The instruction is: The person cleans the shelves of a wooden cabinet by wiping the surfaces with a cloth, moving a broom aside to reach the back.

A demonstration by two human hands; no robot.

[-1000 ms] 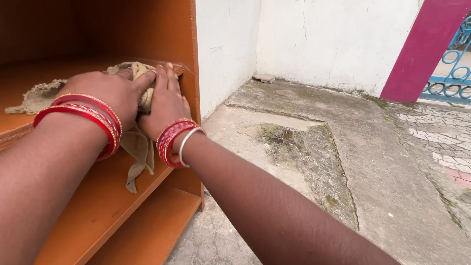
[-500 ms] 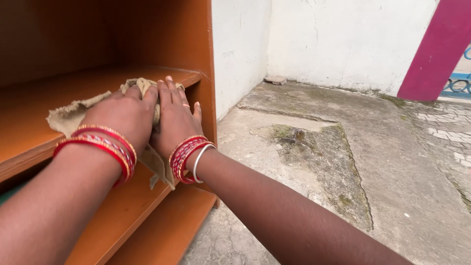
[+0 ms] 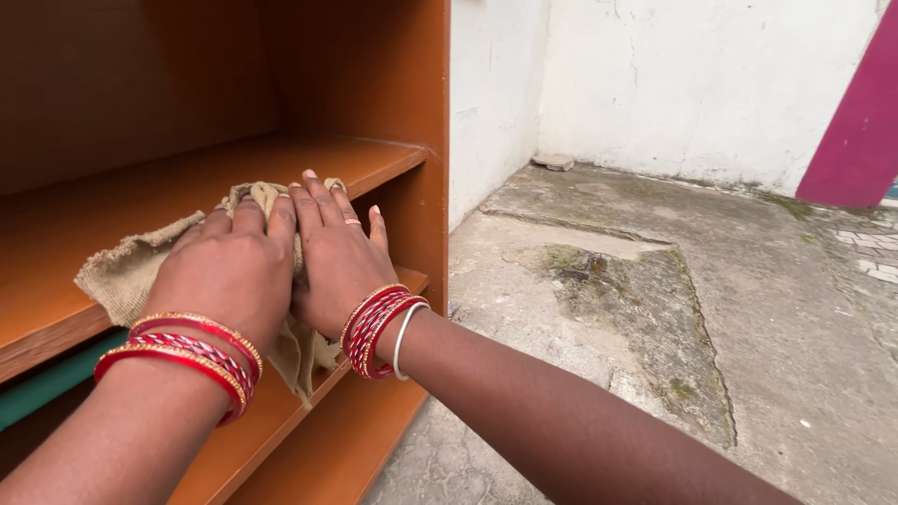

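Cracked concrete yard (image 3: 655, 309) and a stained white wall (image 3: 673, 84) fill the scene from 12 to 4 o'clock; an orange wooden cabinet (image 3: 374, 84) takes the 9 to 11 o'clock side. Both hands lie flat, palms down and side by side, on a tan burlap cloth (image 3: 122, 271) spread over the front edge of the upper shelf (image 3: 56, 234). The left hand (image 3: 229, 276) and right hand (image 3: 332, 257) touch at the forefingers, fingers spread and pointing toward 12 o'clock, pressing rather than gripping. A flap of cloth hangs over the shelf lip at 6 o'clock, above the lower shelf (image 3: 253, 430). Red bangles (image 3: 182, 360) circle both wrists. Judging by the posture, the shelf top is mid-wipe; covering what remains would call for steady downward pressure.
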